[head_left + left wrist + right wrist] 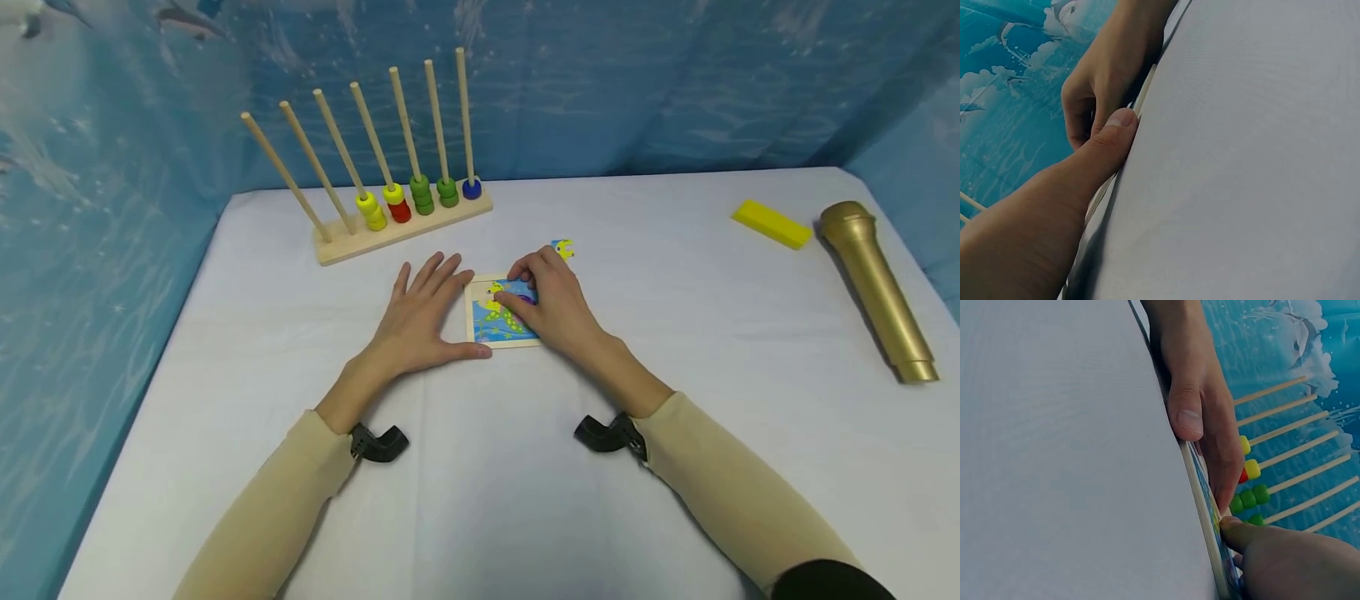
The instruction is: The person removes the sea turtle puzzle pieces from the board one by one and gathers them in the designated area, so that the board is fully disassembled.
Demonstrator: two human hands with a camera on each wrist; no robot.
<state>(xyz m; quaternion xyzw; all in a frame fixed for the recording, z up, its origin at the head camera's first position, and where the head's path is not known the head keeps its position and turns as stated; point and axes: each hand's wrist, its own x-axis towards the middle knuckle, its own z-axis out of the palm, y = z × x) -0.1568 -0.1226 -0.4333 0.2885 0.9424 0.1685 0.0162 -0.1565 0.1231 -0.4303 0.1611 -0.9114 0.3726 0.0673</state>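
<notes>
A small square picture puzzle (504,333) with a pale wooden frame and a blue, yellow and green picture lies flat on the table. My left hand (420,325) is spread at its left side, index fingertip and thumb touching the frame. Over the puzzle's right part lies my right hand (558,304), its thumb resting on the picture and its fingers bent; whether it pinches a piece is hidden. In the right wrist view, the right thumb (1238,531) touches the puzzle's face. A loose blue and yellow puzzle piece (564,248) lies just beyond the right hand.
A wooden peg rack (405,232) with several upright pegs and yellow, red, green and blue beads stands at the back left. At the right lie a yellow block (772,223) and a gold microphone-like object (881,292). A blue curtain (562,92) hangs behind the white-covered table (712,350).
</notes>
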